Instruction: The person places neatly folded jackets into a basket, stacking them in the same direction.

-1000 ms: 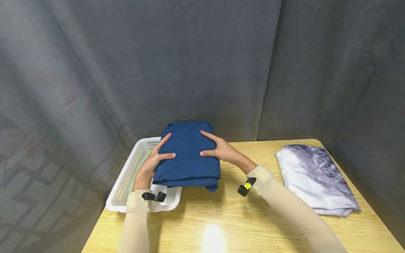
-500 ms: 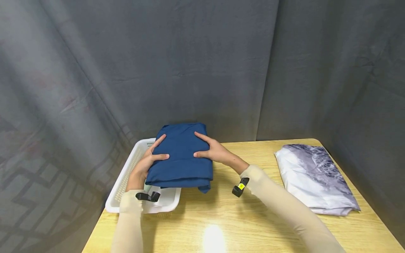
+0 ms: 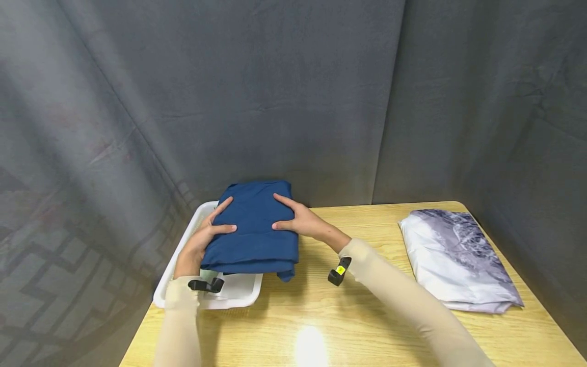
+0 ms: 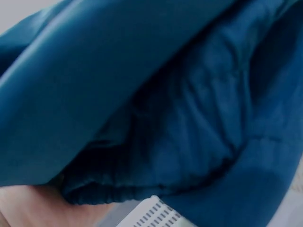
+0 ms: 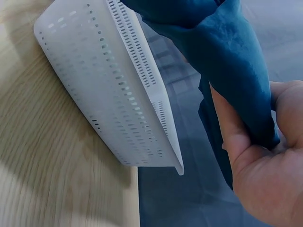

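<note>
A folded navy-blue fitted sheet is held up between both hands over the right part of a white plastic basket. In the left wrist view the underside of the sheet shows a gathered elastic edge. My left hand grips its left side, thumb on top. My right hand grips the opposite side; from the right wrist, fingers of that hand wrap the folded edge. One loose corner hangs at the front right. Pale green and white items lie in the basket, mostly hidden under the sheet.
A folded white-and-grey printed cloth lies on the right side of the wooden table. Grey curtains stand close behind the table and along both sides. The basket sits by the table's left edge.
Both hands have carried the blue fitted sheet to the left and slightly down, covering more of the basket. The printed cloth and basket have stayed put.
</note>
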A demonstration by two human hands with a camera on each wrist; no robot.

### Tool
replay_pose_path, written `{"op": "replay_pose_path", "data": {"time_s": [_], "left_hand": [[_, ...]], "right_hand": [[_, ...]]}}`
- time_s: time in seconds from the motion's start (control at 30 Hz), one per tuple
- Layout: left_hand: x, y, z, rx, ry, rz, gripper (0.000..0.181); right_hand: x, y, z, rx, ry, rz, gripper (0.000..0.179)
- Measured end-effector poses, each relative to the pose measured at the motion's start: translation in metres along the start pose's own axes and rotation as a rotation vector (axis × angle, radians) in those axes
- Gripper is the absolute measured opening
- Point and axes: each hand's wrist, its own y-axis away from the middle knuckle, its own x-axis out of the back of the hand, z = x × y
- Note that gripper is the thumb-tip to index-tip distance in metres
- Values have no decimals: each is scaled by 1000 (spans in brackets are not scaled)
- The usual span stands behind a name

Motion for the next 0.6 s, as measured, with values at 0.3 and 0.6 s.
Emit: {"op": "replay_pose_path", "data": {"time_s": [0.3,0.6], "left_hand": [[15,7,-1,9,-41,14,92],[29,17,-2,32,-52,16,87]], "right_hand": [[-12,-8,-3,-4,24,-14,92],[-24,-15,-6,9,14,-22,92]]}}
